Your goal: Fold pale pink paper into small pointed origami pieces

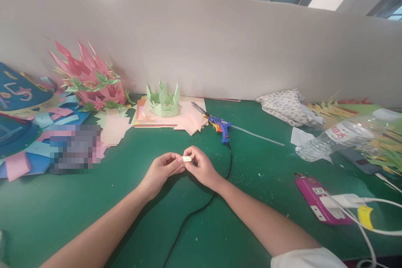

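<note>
A small cream-coloured folded piece (186,159), apparently paper, is pinched between both hands above the middle of the green table (138,226). My left hand (163,171) grips its left end with thumb and fingers together. My right hand (201,167) holds the right side, its fingers curled close around the piece. Beyond the hands stands a green paper crown (163,102) on a stack of coloured paper (138,119). A blue glue gun (222,127) with a clear glue stick lies just behind my right hand.
Pink paper crowns (94,75) and blue hats (23,92) stand at the left. A plastic bottle (339,136), patterned cloth (282,106) and purple power strip (320,201) with white cables are at the right. A black cord (191,213) crosses beneath my right arm.
</note>
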Demonstrator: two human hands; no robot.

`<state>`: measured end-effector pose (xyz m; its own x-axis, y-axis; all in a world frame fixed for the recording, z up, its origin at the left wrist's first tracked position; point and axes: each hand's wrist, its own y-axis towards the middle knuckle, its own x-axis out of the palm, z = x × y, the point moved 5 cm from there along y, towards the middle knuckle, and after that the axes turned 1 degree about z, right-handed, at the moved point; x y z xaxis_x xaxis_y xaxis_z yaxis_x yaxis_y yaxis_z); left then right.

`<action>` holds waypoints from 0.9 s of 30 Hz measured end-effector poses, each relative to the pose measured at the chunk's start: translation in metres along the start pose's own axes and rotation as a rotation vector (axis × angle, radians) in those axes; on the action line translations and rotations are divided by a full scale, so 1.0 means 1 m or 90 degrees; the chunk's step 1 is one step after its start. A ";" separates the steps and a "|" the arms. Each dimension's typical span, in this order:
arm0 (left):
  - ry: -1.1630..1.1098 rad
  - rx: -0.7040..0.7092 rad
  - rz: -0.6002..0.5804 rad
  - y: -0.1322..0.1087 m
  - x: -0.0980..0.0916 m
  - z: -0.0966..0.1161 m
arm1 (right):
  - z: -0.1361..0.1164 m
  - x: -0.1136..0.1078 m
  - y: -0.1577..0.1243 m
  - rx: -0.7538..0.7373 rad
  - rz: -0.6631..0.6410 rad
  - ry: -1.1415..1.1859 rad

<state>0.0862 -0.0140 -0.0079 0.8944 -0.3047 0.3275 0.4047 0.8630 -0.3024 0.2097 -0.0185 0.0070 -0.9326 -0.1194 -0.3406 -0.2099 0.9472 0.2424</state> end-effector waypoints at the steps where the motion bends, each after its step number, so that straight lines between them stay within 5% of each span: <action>1: 0.005 -0.002 0.001 0.000 0.000 0.000 | -0.001 0.000 0.000 -0.012 -0.003 -0.011; 8: 0.051 0.015 0.002 0.000 -0.002 -0.002 | -0.004 0.001 -0.002 -0.076 -0.019 -0.095; 27: 0.122 0.053 -0.008 0.001 0.001 0.007 | 0.001 -0.002 0.000 0.032 -0.039 0.160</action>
<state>0.0864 -0.0105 -0.0018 0.9122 -0.3803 0.1526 0.4066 0.8862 -0.2223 0.2118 -0.0177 0.0073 -0.9637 -0.2412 -0.1147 -0.2589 0.9489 0.1804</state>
